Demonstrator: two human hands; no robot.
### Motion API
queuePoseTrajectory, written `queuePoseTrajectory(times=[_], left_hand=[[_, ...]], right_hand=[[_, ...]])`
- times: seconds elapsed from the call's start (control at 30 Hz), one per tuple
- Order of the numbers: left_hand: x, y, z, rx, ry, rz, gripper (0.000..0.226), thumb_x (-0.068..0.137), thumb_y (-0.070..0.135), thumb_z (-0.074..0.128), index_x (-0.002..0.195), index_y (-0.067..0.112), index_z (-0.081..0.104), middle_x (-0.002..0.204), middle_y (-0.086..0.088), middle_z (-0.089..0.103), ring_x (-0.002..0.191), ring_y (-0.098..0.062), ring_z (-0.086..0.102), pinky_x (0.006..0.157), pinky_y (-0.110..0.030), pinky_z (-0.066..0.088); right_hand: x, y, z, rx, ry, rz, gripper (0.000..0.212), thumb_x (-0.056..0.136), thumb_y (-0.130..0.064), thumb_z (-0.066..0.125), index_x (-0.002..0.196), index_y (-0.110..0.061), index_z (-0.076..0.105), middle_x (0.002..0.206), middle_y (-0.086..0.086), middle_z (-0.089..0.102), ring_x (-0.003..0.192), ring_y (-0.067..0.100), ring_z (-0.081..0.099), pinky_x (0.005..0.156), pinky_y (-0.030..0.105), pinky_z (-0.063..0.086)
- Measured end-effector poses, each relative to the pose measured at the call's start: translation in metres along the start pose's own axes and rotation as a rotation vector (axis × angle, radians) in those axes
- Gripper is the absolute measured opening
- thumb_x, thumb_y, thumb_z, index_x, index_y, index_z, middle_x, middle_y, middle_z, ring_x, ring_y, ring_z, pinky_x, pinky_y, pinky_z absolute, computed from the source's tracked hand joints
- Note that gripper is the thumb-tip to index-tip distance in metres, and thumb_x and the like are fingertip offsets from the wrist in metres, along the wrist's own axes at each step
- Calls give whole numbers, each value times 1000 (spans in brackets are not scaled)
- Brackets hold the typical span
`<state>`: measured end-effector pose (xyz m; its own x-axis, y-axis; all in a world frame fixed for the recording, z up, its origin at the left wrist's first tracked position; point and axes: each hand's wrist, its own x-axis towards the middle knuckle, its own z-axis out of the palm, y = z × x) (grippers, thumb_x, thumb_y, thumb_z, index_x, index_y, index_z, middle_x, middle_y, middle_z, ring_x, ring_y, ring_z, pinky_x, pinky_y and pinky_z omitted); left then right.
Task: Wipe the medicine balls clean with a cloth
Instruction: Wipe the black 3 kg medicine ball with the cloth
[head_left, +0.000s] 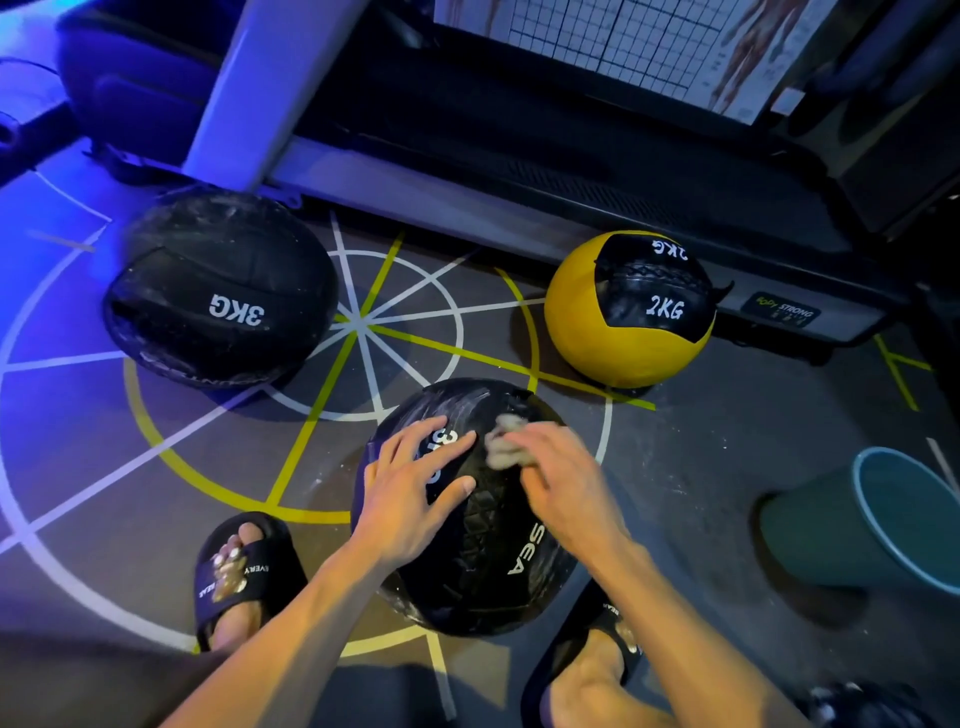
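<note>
Near ball (467, 545) directly under both hands: left (410, 488) spread flat, steadying; right (561, 483) bunching cloth (506, 441) against far upper side.

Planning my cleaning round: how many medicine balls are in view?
3: black 3KG ball far left, yellow 2KG ball far right, black ball under both hands. Others may lie outside the frame.

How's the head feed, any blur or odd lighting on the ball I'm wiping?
Head view: cloth under the right hand is motion-blurred; blue light washes the left floor; near black ball is dim; wide-angle bends the edges.
</note>
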<state>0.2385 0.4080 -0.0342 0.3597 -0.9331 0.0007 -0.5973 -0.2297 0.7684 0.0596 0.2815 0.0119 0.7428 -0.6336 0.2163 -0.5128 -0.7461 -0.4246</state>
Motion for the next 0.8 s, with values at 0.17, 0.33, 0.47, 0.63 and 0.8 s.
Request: queuePoseTrajectory(times=[0.17, 0.33, 0.47, 0.63, 0.8], left_hand=[[-4, 0, 3, 8, 10, 15, 49, 95, 71, 47, 143, 58, 47, 157, 29, 27, 145, -1, 14, 108, -40, 20], [-6, -1, 3, 3, 7, 13, 49, 94, 68, 49, 142, 60, 46, 156, 31, 26, 143, 5, 12, 106, -37, 17], [-6, -1, 3, 1, 10, 7, 48, 95, 70, 48, 142, 63, 44, 156, 33, 24, 142, 7, 10, 107, -37, 17], [-4, -1, 2, 2, -6, 13, 53, 89, 77, 42, 140, 65, 45, 154, 36, 23, 141, 7, 10, 106, -37, 17], [-7, -1, 5, -14, 3, 8, 51, 92, 73, 45, 142, 62, 46, 155, 34, 23, 146, 2, 12, 107, -39, 18]], right_hand=[[20, 3, -2, 127, 181, 187, 43, 89, 5, 62, 124, -19, 70, 130, -13, 62, 122, -5, 52, 112, 18, 36], [31, 25, -4, 70, -28, 87, 46, 92, 9, 53, 123, -19, 73, 133, -4, 66, 125, -1, 54, 120, 29, 32], [46, 28, -18, 89, 128, 206, 40, 87, 9, 57, 113, -15, 77, 119, 2, 74, 107, 11, 68, 102, 35, 52], [29, 9, -1, 72, -5, 48, 36, 86, 5, 60, 109, -17, 78, 123, 0, 72, 118, 11, 63, 116, 21, 33], [38, 24, -25, 13, 114, 223, 23, 85, -1, 59, 77, -15, 75, 82, -6, 73, 59, -2, 55, 63, 26, 46]])
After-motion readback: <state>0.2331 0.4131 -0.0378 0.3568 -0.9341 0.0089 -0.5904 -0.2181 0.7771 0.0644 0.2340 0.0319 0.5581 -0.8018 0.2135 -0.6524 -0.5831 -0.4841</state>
